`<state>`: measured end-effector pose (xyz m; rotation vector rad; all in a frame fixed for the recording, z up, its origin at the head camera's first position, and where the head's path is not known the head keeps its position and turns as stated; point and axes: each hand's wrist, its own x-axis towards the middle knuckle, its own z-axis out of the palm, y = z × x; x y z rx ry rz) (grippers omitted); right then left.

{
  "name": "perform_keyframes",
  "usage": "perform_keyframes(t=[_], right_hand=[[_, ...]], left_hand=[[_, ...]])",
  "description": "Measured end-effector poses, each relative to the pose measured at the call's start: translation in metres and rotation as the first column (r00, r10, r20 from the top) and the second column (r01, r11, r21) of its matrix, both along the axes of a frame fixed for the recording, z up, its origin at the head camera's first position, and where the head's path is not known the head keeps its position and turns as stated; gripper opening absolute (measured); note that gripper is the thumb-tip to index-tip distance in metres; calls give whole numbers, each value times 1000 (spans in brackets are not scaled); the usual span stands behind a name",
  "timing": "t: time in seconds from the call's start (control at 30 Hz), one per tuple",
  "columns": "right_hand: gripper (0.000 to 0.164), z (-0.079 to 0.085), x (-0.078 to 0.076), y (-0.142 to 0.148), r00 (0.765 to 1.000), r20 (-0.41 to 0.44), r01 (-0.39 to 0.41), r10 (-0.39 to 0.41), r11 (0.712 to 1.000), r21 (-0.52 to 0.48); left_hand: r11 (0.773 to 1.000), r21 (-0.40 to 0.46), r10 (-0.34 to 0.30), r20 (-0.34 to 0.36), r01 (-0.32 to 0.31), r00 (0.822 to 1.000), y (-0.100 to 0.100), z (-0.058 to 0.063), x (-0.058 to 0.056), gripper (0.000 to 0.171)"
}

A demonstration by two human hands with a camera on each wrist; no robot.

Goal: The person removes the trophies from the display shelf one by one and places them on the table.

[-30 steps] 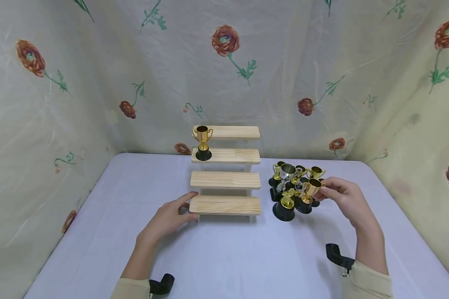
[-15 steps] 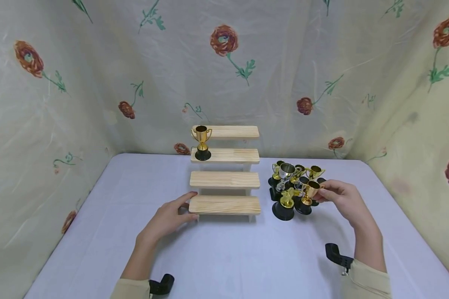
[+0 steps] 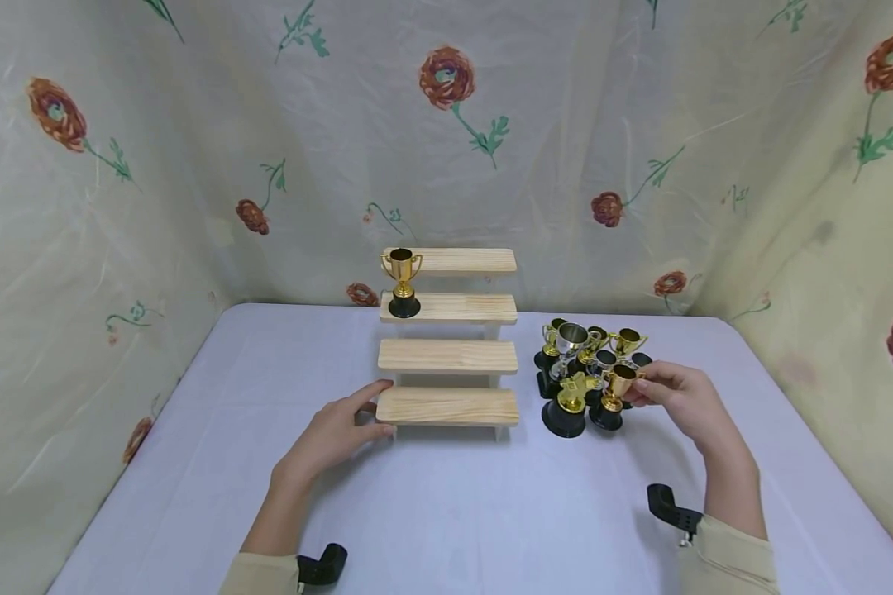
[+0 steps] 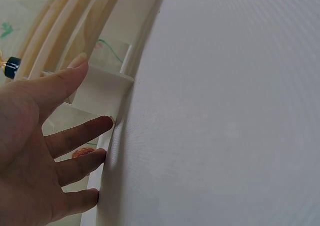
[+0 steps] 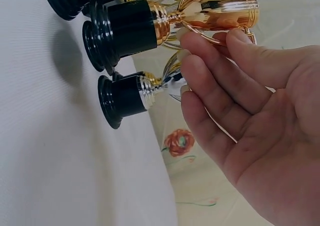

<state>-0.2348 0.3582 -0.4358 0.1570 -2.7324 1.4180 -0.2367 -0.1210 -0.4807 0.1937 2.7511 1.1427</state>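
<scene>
A stepped display stand of pale wooden boards (image 3: 446,406) stands at the middle of the table. My left hand (image 3: 335,434) holds the left end of its lowest board between thumb and index finger; in the left wrist view the thumb (image 4: 62,83) lies at the board's edge and the other fingers spread below. My right hand (image 3: 677,405) pinches one handle of a copper-gold trophy cup (image 5: 220,8) with a black base. Whether that base touches the table is unclear. Beside it crowd several gold and silver trophies (image 3: 569,339). One gold trophy (image 3: 402,285) stands upright on the stand's second-highest board.
A gold trophy with a wide black base (image 3: 563,419) stands just left of the held one. White cloth covers the table (image 3: 454,512). A flowered curtain (image 3: 543,149) hangs behind and at both sides. Black wrist mounts (image 3: 673,508) sit on the forearms.
The right hand has shifted the copper-gold trophy slightly toward the front, a little apart from the cluster, so a silver cup behind shows more. The left hand stays on the stand.
</scene>
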Motion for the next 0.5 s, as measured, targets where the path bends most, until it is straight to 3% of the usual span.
perform_keyframes(t=[0.5], right_hand=[[26,-13,-4,3,997,76,3,-4,1000,21]], left_hand=[[1000,-5,3,4,-3,1000,1,0,0,68]])
